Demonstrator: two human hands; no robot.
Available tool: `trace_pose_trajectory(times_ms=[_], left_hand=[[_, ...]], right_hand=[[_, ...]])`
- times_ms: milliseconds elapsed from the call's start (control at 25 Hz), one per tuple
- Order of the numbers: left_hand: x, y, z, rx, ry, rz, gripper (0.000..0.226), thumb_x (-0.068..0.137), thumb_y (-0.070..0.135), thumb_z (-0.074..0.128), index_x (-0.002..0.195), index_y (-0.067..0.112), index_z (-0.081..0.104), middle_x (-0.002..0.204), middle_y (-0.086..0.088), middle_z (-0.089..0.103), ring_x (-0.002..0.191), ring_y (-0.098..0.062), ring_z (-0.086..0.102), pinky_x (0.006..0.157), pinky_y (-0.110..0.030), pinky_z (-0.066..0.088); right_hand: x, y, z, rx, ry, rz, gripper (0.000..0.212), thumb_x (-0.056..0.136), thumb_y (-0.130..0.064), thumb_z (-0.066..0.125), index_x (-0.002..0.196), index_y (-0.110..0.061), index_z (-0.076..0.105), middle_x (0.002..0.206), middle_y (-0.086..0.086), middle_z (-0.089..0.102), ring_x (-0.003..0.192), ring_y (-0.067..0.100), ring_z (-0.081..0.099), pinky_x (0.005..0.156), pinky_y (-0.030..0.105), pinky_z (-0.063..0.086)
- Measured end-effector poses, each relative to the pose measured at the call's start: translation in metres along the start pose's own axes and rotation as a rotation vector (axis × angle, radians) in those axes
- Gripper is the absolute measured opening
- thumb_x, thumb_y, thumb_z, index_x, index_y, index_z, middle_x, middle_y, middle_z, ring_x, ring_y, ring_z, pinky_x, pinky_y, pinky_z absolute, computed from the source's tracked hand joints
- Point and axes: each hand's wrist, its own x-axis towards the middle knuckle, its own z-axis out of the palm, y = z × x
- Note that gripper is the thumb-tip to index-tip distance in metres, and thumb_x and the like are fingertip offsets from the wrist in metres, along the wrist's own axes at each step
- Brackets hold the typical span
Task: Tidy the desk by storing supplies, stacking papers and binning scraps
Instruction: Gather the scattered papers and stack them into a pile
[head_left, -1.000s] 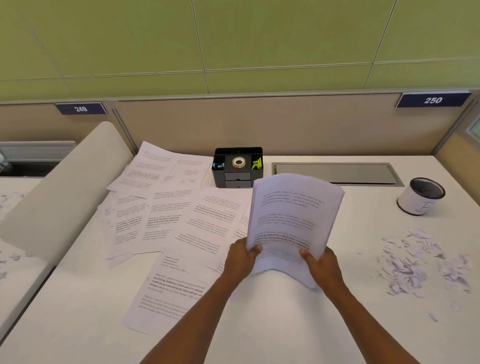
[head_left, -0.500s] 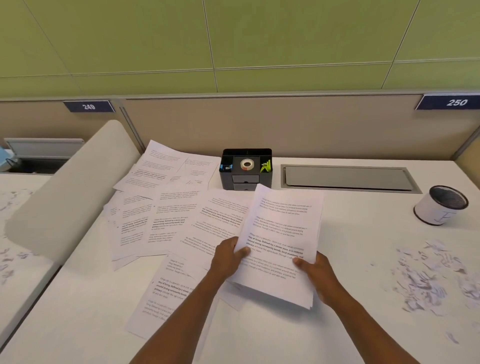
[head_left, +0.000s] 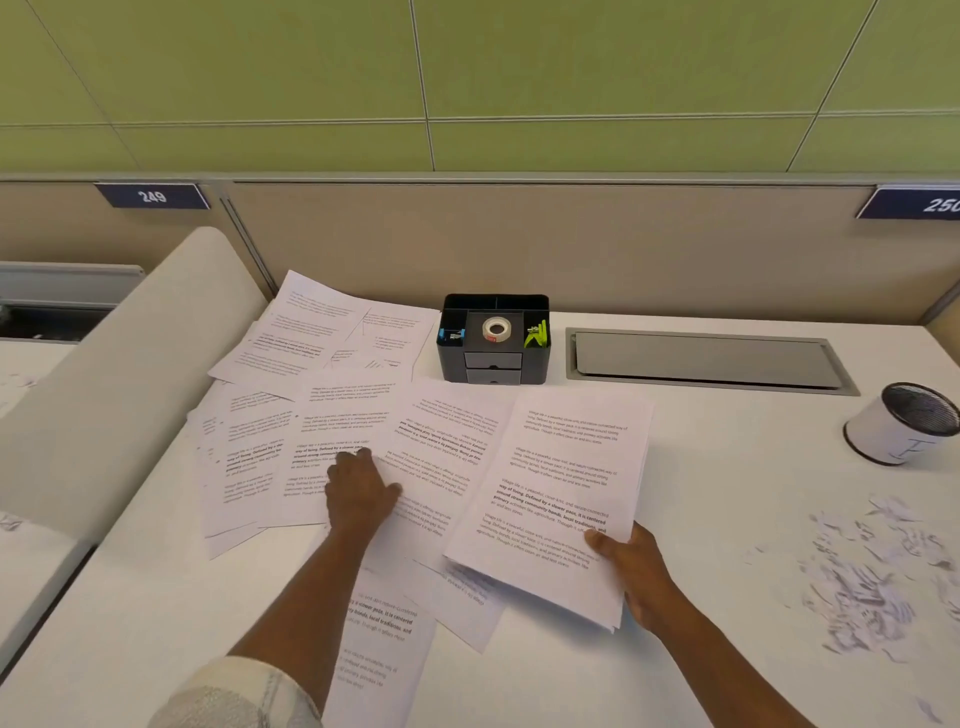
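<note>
Where loose printed sheets (head_left: 291, 441) fan over the desk (head_left: 727, 519), left hand (head_left: 361, 493) rests flat on them, fingers spread; right hand (head_left: 631, 564) grips a paper stack (head_left: 566, 493) by its near corner; torn scraps (head_left: 862, 577) lie well right, below a mesh cup (head_left: 904, 426).

I see a smooth, matt white desk (head_left: 727, 519). The printed sheets (head_left: 332, 447) are thin matt paper, as are the torn scraps (head_left: 857, 582). The organiser (head_left: 493, 358) looks like black plastic. The cable hatch (head_left: 706, 358) seems brushed grey metal.
</note>
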Motion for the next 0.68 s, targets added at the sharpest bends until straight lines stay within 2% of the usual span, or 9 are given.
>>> trace_pose_trajectory(times_ms=[120, 200, 320, 480, 600, 680], left_hand=[[0.017, -0.003, -0.005, 0.054, -0.076, -0.093, 0.093, 0.075, 0.054, 0.079, 0.142, 0.008, 0.033, 0.139, -0.019, 0.043, 0.130, -0.040, 0.044, 0.107, -0.051, 0.036], [0.027, -0.004, -0.008, 0.031, -0.128, -0.147, 0.100, 0.070, 0.055, 0.083, 0.141, 0.008, 0.031, 0.139, -0.018, 0.045, 0.131, -0.040, 0.046, 0.108, -0.053, 0.032], [0.039, -0.008, -0.011, -0.014, -0.194, -0.134, 0.089, 0.069, 0.051, 0.085, 0.132, 0.011, 0.038, 0.129, -0.009, 0.058, 0.125, -0.033, 0.054, 0.105, -0.049, 0.033], [0.039, -0.012, -0.009, -0.072, -0.176, -0.119, 0.064, 0.072, 0.044, 0.084, 0.122, 0.016, 0.056, 0.128, -0.006, 0.059, 0.121, -0.030, 0.055, 0.106, -0.048, 0.041], [0.029, -0.010, -0.008, -0.095, -0.111, -0.216, 0.076, 0.072, 0.037, 0.086, 0.131, 0.012, 0.047, 0.131, -0.015, 0.051, 0.122, -0.038, 0.055, 0.103, -0.050, 0.045], [0.024, -0.010, -0.007, -0.141, -0.119, -0.265, 0.073, 0.072, 0.027, 0.087, 0.130, 0.008, 0.047, 0.129, -0.017, 0.057, 0.120, -0.038, 0.057, 0.099, -0.048, 0.048]], right_hand=[[0.001, 0.004, -0.003, -0.007, 0.004, 0.016, 0.027, 0.091, -0.001, 0.064, 0.113, -0.016, 0.067, 0.110, 0.003, 0.075, 0.097, 0.025, 0.073, 0.085, 0.041, 0.057], [0.003, 0.007, -0.003, -0.011, -0.002, 0.024, 0.027, 0.090, -0.001, 0.065, 0.113, -0.016, 0.067, 0.110, 0.003, 0.075, 0.097, 0.024, 0.073, 0.087, 0.042, 0.056], [0.005, 0.006, -0.002, -0.010, -0.013, 0.030, 0.028, 0.090, -0.002, 0.065, 0.115, -0.016, 0.066, 0.111, 0.003, 0.075, 0.099, 0.026, 0.072, 0.090, 0.045, 0.056], [0.005, 0.001, -0.004, 0.003, -0.007, 0.023, 0.029, 0.090, -0.002, 0.065, 0.117, -0.015, 0.066, 0.111, 0.004, 0.075, 0.101, 0.028, 0.072, 0.089, 0.045, 0.056], [0.005, -0.001, -0.005, 0.020, -0.006, 0.011, 0.031, 0.090, -0.001, 0.065, 0.119, -0.012, 0.065, 0.113, 0.006, 0.074, 0.103, 0.031, 0.070, 0.093, 0.050, 0.054], [0.003, -0.001, -0.005, 0.024, -0.014, 0.001, 0.032, 0.090, 0.000, 0.065, 0.120, -0.011, 0.064, 0.113, 0.008, 0.074, 0.104, 0.032, 0.070, 0.095, 0.051, 0.053]])
